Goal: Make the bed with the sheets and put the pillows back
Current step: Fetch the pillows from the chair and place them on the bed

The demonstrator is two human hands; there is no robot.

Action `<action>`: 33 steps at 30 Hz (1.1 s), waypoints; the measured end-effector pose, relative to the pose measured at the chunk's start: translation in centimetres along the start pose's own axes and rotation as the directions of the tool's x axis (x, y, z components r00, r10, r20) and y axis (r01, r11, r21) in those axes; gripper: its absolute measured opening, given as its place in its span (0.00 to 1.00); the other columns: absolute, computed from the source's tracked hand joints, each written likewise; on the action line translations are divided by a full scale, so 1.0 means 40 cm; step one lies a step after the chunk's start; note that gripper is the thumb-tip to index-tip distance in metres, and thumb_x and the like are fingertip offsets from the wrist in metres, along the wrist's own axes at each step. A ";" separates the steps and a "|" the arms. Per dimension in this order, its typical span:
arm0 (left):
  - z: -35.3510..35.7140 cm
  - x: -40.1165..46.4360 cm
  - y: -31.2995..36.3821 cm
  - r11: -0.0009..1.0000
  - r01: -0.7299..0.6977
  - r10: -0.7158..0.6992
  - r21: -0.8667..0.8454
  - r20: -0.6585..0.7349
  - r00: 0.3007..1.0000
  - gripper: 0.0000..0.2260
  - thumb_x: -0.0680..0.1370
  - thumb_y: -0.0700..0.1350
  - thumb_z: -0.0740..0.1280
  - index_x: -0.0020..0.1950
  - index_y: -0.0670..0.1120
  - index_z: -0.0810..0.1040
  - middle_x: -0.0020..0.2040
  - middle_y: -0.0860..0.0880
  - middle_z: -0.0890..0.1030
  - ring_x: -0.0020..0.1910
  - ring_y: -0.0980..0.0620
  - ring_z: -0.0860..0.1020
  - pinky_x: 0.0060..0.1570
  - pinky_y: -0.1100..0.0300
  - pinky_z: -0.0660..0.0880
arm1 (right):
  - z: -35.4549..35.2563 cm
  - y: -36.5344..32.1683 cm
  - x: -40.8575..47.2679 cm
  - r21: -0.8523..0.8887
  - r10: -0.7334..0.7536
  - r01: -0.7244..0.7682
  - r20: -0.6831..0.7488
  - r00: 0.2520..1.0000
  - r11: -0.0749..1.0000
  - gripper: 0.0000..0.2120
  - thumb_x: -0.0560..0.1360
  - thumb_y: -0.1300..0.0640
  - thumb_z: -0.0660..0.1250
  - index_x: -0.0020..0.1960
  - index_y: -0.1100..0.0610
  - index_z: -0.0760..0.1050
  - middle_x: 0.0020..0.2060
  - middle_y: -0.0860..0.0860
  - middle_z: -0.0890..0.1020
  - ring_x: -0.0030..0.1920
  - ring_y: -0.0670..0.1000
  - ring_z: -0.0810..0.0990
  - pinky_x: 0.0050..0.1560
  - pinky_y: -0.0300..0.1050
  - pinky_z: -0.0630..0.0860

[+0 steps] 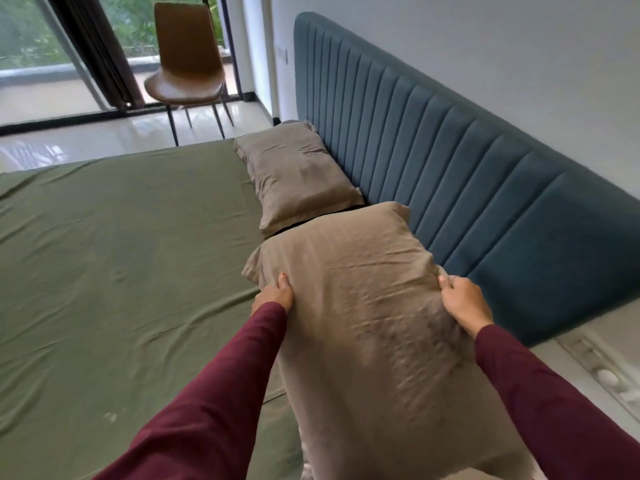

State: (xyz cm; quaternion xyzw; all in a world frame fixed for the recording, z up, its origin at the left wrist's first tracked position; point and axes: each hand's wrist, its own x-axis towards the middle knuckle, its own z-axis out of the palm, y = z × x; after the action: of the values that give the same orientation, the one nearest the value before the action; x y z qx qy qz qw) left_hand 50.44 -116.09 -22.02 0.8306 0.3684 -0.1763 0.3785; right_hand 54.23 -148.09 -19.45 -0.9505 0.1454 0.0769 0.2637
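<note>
Green sheet is lying over the bed while the left hand and right hand are gripping opposite sides of the near pillow, just beside the far pillow and the headboard.

A: Counts pls. Pillows?
B: 2 pillows, both taupe: near pillow and far pillow.
A: Sheets?
B: 1 green sheet seen.
A: Hands?
B: 2, left hand and right hand. Also 2 maroon sleeves, left sleeve and right sleeve.
A: Furniture?
B: 1 brown chair, 1 blue headboard. 1 ring was on the right hand.
</note>
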 end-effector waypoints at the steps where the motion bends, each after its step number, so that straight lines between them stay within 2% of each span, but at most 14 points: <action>1: 0.003 0.021 0.009 1.000 0.007 -0.007 0.002 0.009 1.000 0.30 0.82 0.57 0.47 0.71 0.34 0.66 0.70 0.35 0.68 0.68 0.39 0.68 0.66 0.54 0.64 | 0.007 -0.005 0.024 0.001 0.004 -0.004 0.013 1.000 1.000 0.20 0.82 0.47 0.52 0.49 0.60 0.76 0.54 0.61 0.80 0.56 0.62 0.76 0.51 0.53 0.72; 5: 0.024 0.094 0.040 0.998 0.057 -0.056 -0.024 0.043 0.998 0.31 0.81 0.59 0.48 0.72 0.35 0.64 0.70 0.36 0.68 0.69 0.39 0.68 0.65 0.55 0.64 | 0.034 -0.024 0.125 0.002 0.006 -0.006 0.051 0.999 1.000 0.17 0.82 0.48 0.53 0.42 0.57 0.72 0.53 0.61 0.79 0.56 0.62 0.75 0.52 0.54 0.72; 10: 0.068 0.183 0.084 0.988 0.107 -0.098 -0.113 0.082 0.992 0.31 0.80 0.60 0.53 0.72 0.36 0.64 0.70 0.37 0.68 0.68 0.40 0.68 0.65 0.55 0.65 | 0.074 -0.032 0.265 0.001 0.019 -0.019 0.091 0.996 1.000 0.18 0.82 0.47 0.54 0.44 0.58 0.74 0.52 0.61 0.79 0.55 0.62 0.75 0.50 0.52 0.71; 16: 0.137 0.303 0.142 0.965 0.177 -0.152 -0.192 0.137 0.979 0.31 0.78 0.56 0.63 0.73 0.36 0.63 0.71 0.39 0.68 0.69 0.41 0.68 0.66 0.56 0.66 | 0.145 -0.014 0.440 0.025 0.001 -0.005 0.160 0.987 1.000 0.17 0.82 0.50 0.54 0.45 0.59 0.76 0.54 0.63 0.80 0.56 0.63 0.76 0.52 0.52 0.71; 19: 0.177 0.370 0.166 0.943 0.204 -0.169 -0.263 0.149 0.974 0.34 0.75 0.57 0.66 0.73 0.38 0.64 0.70 0.40 0.70 0.68 0.42 0.70 0.67 0.54 0.66 | 0.189 0.001 0.532 0.036 0.009 -0.015 0.170 0.985 0.999 0.18 0.82 0.51 0.55 0.56 0.63 0.78 0.58 0.65 0.78 0.60 0.64 0.74 0.56 0.52 0.70; 21: 0.211 0.409 0.172 0.924 0.215 -0.169 -0.315 0.167 0.971 0.39 0.69 0.61 0.69 0.72 0.39 0.65 0.69 0.42 0.71 0.66 0.44 0.72 0.67 0.52 0.67 | 0.226 0.007 0.584 0.057 0.052 -0.063 0.177 0.983 0.996 0.20 0.82 0.52 0.54 0.60 0.65 0.76 0.60 0.65 0.77 0.61 0.65 0.73 0.58 0.52 0.69; 23: 0.248 0.427 0.178 0.908 0.224 -0.157 -0.355 0.207 0.966 0.40 0.71 0.58 0.70 0.75 0.40 0.59 0.72 0.43 0.67 0.70 0.46 0.68 0.69 0.55 0.64 | 0.268 0.015 0.631 0.077 0.130 -0.148 0.194 0.972 0.986 0.20 0.82 0.52 0.53 0.61 0.66 0.75 0.61 0.65 0.76 0.62 0.65 0.73 0.60 0.52 0.69; 25: 0.295 0.431 0.168 0.935 0.224 -0.154 -0.276 0.253 0.955 0.37 0.77 0.52 0.66 0.77 0.40 0.51 0.76 0.43 0.60 0.74 0.46 0.61 0.70 0.59 0.59 | 0.310 0.028 0.654 0.061 0.189 -0.211 0.250 0.950 0.976 0.19 0.81 0.53 0.54 0.61 0.65 0.75 0.62 0.64 0.76 0.62 0.64 0.72 0.61 0.50 0.69; 26: 0.324 0.431 0.158 0.951 0.229 -0.170 -0.206 0.267 0.948 0.36 0.78 0.51 0.65 0.77 0.40 0.50 0.76 0.43 0.59 0.74 0.46 0.60 0.69 0.60 0.58 | 0.331 0.040 0.659 0.033 0.208 -0.227 0.290 0.934 0.973 0.18 0.81 0.53 0.56 0.60 0.65 0.76 0.62 0.63 0.77 0.62 0.63 0.73 0.60 0.49 0.69; 28: 0.367 0.405 0.139 0.961 0.249 -0.208 -0.116 0.285 0.936 0.35 0.77 0.50 0.67 0.76 0.39 0.53 0.74 0.42 0.62 0.72 0.45 0.63 0.66 0.62 0.61 | 0.368 0.072 0.660 -0.027 0.233 -0.239 0.354 0.906 0.971 0.17 0.79 0.53 0.59 0.62 0.63 0.75 0.62 0.62 0.76 0.63 0.62 0.73 0.62 0.49 0.68; 31: 0.432 0.371 0.094 0.956 0.289 -0.259 -0.043 0.338 0.905 0.37 0.71 0.52 0.73 0.72 0.38 0.62 0.69 0.43 0.70 0.67 0.46 0.71 0.65 0.61 0.66 | 0.392 0.126 0.648 -0.088 0.299 -0.288 0.393 0.870 0.953 0.23 0.78 0.50 0.62 0.69 0.60 0.68 0.67 0.61 0.73 0.67 0.61 0.70 0.67 0.49 0.65; 33: 0.461 0.348 0.068 0.951 0.310 -0.291 0.008 0.370 0.882 0.34 0.72 0.51 0.72 0.72 0.39 0.62 0.69 0.43 0.71 0.66 0.47 0.71 0.64 0.61 0.67 | 0.396 0.166 0.645 -0.079 0.342 -0.341 0.412 0.844 0.937 0.26 0.78 0.49 0.62 0.72 0.60 0.64 0.68 0.61 0.71 0.68 0.62 0.69 0.69 0.51 0.64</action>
State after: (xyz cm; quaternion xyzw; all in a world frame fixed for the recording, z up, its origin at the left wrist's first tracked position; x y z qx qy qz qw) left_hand 61.48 -124.61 -40.63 0.7058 0.4198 -0.3754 0.4297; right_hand 75.42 -151.33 -41.82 -0.8707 0.2519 0.3253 0.2694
